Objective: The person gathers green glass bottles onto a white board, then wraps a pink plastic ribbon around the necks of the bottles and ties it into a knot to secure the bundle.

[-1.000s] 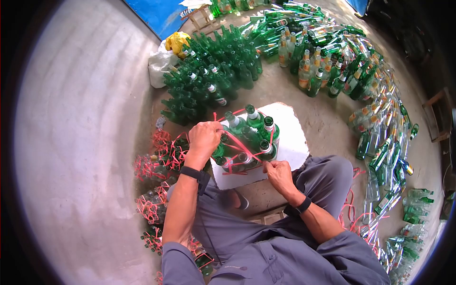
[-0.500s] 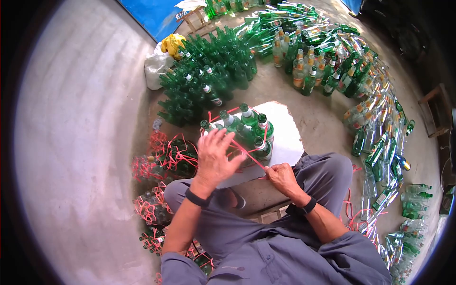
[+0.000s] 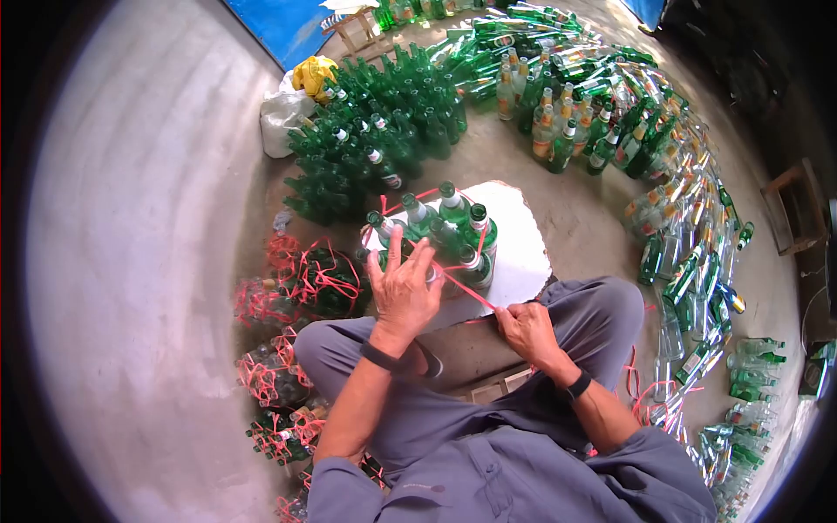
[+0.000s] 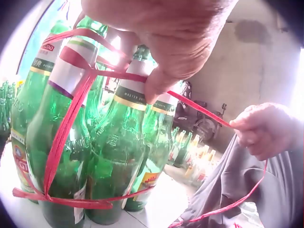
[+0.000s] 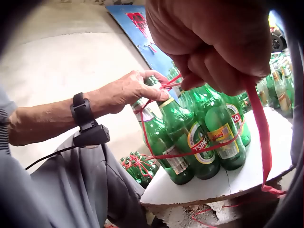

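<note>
A cluster of green beer bottles (image 4: 57, 128) stands upright on a white board (image 3: 521, 231), with red plastic strapping (image 5: 202, 151) round the bodies and over the necks. My left hand (image 3: 407, 292) is over the near left necks, fingers spread among them. Its thumb (image 4: 154, 88) presses beside a bottle neck where the strap crosses. My right hand (image 3: 527, 331), low at the board's near right edge, pinches the red strap (image 4: 202, 109), which runs taut from the necks. A loose tail (image 5: 260, 128) hangs below that hand.
Many green bottles (image 3: 384, 131) stand ahead on the left; piled bottles (image 3: 689, 227) curve along the right. Bundles tied in red strap (image 3: 270, 370) sit by my left leg. A pale wall (image 3: 148, 261) rises on the left. A wooden stool (image 3: 793, 205) stands far right.
My left hand let go of the strap at the left of the bottles, opened, and came across onto the necks. My right hand kept its pinch, shifting slightly; the strap now stretches to it.
</note>
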A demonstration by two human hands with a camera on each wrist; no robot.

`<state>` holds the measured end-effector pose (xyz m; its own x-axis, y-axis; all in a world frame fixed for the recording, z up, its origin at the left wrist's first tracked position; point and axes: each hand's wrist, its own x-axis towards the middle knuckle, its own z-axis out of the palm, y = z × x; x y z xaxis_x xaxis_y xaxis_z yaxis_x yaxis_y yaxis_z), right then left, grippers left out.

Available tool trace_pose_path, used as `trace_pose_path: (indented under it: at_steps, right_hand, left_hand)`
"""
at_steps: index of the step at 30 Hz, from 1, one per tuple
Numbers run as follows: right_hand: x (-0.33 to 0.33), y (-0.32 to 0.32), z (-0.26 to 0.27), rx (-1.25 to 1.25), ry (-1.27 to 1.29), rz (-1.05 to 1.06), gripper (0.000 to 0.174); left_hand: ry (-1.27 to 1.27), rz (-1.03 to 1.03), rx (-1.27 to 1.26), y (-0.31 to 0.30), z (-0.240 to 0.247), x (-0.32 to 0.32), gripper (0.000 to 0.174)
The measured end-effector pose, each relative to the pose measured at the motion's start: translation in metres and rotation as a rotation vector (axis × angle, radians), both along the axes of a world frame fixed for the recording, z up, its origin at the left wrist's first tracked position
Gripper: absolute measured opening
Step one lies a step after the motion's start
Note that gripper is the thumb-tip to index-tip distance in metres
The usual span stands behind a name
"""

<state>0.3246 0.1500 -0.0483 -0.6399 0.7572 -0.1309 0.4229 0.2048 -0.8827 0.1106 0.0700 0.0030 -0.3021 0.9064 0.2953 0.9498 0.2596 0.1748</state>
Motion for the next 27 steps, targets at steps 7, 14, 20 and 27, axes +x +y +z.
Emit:
trace_pose_path:
  at_steps: [7,14,20,27]
  right_hand:
    - [0.022,-0.007,0.007,0.037,0.014,0.027,0.04]
    - [0.02,-0.008,-0.003,-0.062,-0.008,-0.023,0.042]
    - [0.018,-0.017,-0.001,-0.16,-0.048,0.028,0.043]
    - [0.017,-0.019,0.011,-0.269,-0.097,0.056,0.042]
  left_hand:
    - [-0.004,0.04,0.014,0.003,-0.002,-0.001,0.049]
    - [-0.049,0.072,0.011,0.001,-0.003,0.0,0.054]
    - [0.08,-0.001,0.114,-0.018,0.02,0.028,0.048]
    - [-0.177,-0.327,0.107,-0.044,-0.029,0.069,0.033]
